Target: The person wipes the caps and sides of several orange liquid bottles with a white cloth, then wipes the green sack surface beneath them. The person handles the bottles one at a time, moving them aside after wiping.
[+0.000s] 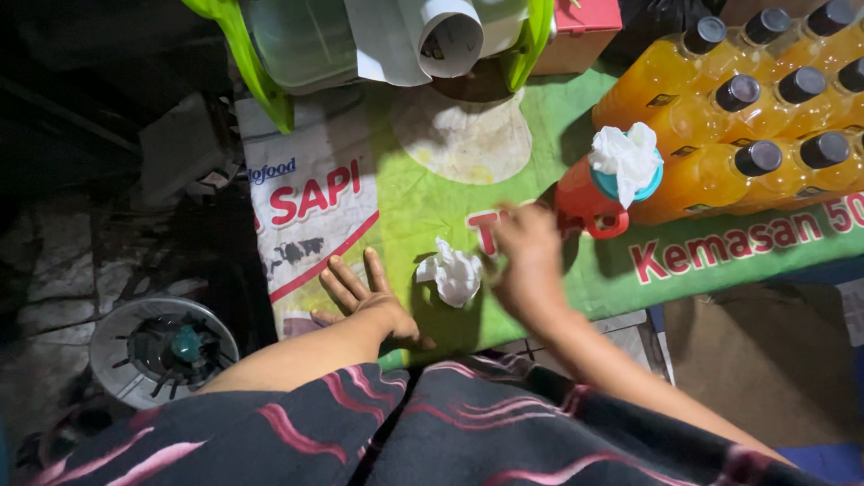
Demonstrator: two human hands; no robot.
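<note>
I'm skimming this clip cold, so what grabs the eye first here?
The orange bottles with black caps crowd the upper right. Beside them stands a red jug with white tissue stuffed in its top. On the green printed mat, the left hand lies flat and the right hand hovers near a crumpled tissue.

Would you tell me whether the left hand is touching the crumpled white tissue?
Apart: the head view shows green mat between the left hand and the crumpled tissue.

Beyond the right hand stands a cluster of orange-filled bottles [765, 117] with dark caps. Left of the left hand, a round grey object [162, 346], possibly a burner, lies in shadow.
</note>
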